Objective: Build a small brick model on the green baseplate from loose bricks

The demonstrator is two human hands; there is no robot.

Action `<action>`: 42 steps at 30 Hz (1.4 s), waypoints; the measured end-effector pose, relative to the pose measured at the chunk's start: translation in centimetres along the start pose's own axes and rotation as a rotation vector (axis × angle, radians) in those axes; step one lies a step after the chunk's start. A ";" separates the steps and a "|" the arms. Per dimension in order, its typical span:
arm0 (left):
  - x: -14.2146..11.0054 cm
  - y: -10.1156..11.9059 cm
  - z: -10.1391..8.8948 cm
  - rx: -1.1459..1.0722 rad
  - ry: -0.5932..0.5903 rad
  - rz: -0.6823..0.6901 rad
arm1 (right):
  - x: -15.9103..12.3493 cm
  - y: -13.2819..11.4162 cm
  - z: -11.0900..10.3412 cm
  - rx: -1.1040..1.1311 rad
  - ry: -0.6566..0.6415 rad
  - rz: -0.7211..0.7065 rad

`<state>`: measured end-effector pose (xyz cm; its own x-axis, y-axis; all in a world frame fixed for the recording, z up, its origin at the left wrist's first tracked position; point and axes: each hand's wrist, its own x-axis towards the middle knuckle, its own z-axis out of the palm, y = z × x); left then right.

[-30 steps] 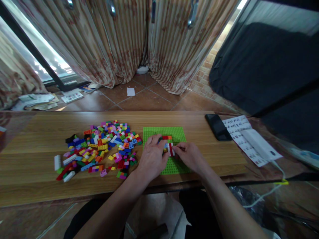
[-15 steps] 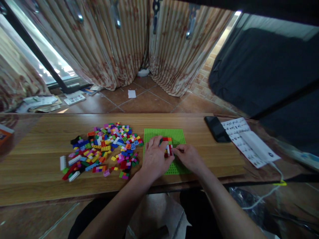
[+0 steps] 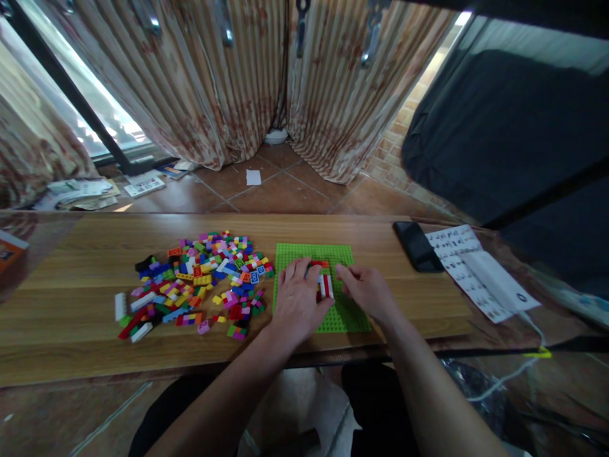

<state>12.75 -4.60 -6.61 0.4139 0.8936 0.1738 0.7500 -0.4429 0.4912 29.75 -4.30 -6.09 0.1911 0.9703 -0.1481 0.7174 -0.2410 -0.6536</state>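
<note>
A small build of toy bricks [image 3: 326, 287], red, white and orange where it shows, sits on the green studded baseplate [image 3: 349, 320]. My left hand [image 3: 297, 295] lies over its left side, fingers curved round it and thumb at the near edge; much of the build is hidden beneath. Just right of the bricks, apart from them, my right hand [image 3: 366, 289] hovers over the baseplate. Its fingers are curled and thumb and forefinger close together; whether anything small is between them is hidden.
A spread of loose coloured bricks [image 3: 204, 279] covers the wooden table [image 3: 71, 330] left of the baseplate. To the right lie a black phone [image 3: 417, 246] and a folded printed sheet [image 3: 483, 273], with a white cable [image 3: 504, 377] hanging below it.
My right hand has drawn back from the build, up and to the right, leaving a white and red brick side in view. My left hand stays on the build.
</note>
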 end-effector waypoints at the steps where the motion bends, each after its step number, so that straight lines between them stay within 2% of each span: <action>1: 0.0 0.0 0.0 -0.002 0.001 -0.004 | -0.1 -0.3 0.1 -0.022 -0.010 -0.011; 5: 0.1 0.1 0.1 -0.005 -0.001 -0.018 | -0.1 -1.0 0.9 -0.089 -0.043 -0.019; 9: 0.1 0.0 0.3 -0.004 -0.005 -0.023 | 0.3 -0.7 1.5 -0.101 -0.019 0.026; 15: 0.1 0.2 0.6 0.002 0.025 -0.018 | 1.0 -0.3 1.4 -0.051 -0.070 0.003; 22: 0.0 0.2 0.5 0.010 0.017 -0.042 | 0.6 -0.7 1.3 -0.086 -0.052 -0.015; 29: 0.0 -0.1 0.4 0.030 0.015 -0.017 | 0.7 0.6 0.0 0.096 -0.192 -0.009; 34: 0.0 -0.1 0.4 0.026 0.009 -0.019 | 0.5 1.3 -0.3 0.065 -0.294 -0.023; 42: -0.1 -0.3 0.1 0.010 -0.007 -0.007 | 0.7 1.5 0.4 -0.015 -0.242 -0.039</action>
<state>12.51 -4.52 -6.82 0.4127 0.8959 0.1643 0.7579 -0.4379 0.4835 30.68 -3.99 -7.46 -0.0016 0.9546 -0.2979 0.7312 -0.2021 -0.6515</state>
